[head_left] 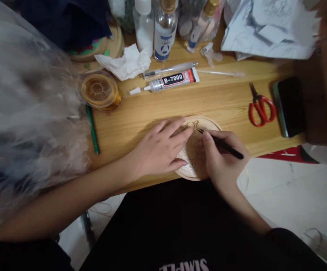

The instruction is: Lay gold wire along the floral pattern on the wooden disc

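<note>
A round wooden board with a raised rim lies near the table's front edge. Gold wire curls and a drawn line pattern show on its face. My left hand rests over the board's left side, fingers stretched and a little apart, fingertips beside the wire. In my right hand are slim black tweezers, gripped like a pen. Their pointed tips meet the board close to my left index finger and the wire. Part of the pattern is hidden under both hands.
Behind the board lie a B-7000 glue tube, a pen and crumpled tissue. A gold wire spool and green pencil are left; red-handled cutters and a phone right. Bottles line the back.
</note>
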Motion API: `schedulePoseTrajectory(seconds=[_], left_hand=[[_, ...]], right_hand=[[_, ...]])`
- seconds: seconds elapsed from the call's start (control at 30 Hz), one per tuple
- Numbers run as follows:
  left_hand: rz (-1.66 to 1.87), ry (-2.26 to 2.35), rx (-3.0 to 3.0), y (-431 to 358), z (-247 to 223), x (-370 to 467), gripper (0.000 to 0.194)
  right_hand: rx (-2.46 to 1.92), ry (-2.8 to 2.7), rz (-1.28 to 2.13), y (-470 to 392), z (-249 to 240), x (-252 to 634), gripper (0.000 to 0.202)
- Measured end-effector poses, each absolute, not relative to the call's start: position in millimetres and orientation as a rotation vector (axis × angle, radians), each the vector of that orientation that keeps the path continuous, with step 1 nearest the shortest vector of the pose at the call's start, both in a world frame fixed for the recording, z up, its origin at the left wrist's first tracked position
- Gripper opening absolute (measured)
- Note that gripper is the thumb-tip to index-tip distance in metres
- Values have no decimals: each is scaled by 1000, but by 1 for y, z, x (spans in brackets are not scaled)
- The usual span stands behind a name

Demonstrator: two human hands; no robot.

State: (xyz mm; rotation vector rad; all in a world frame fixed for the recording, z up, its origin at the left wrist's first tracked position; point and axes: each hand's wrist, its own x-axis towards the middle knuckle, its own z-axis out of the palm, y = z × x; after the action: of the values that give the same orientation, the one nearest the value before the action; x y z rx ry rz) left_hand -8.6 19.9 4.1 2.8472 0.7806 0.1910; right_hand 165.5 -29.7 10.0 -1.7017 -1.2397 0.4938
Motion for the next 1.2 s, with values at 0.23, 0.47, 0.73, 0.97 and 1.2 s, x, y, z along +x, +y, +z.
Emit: schedulePoseTrajectory(seconds=[0.23, 0.47, 0.73, 0.97, 1.2], left_hand=[[179, 774, 2823, 20, 2, -10, 59], [285, 786, 2858, 20, 2, -10, 61], [304, 779, 2803, 21, 0, -8, 61], [345, 761, 2772, 25, 3, -8, 50], [332, 740, 2758, 26, 1, -8, 47]], right_hand=[[-1714, -1471, 431, -36, 79, 225, 14], [-970, -2310, 1041, 46, 66, 261, 8], [-856, -2281, 1464, 87, 35, 254, 13], [-803, -2353, 1630, 111, 37, 250, 11], [-724, -2455, 1705, 131, 36, 243, 17]])
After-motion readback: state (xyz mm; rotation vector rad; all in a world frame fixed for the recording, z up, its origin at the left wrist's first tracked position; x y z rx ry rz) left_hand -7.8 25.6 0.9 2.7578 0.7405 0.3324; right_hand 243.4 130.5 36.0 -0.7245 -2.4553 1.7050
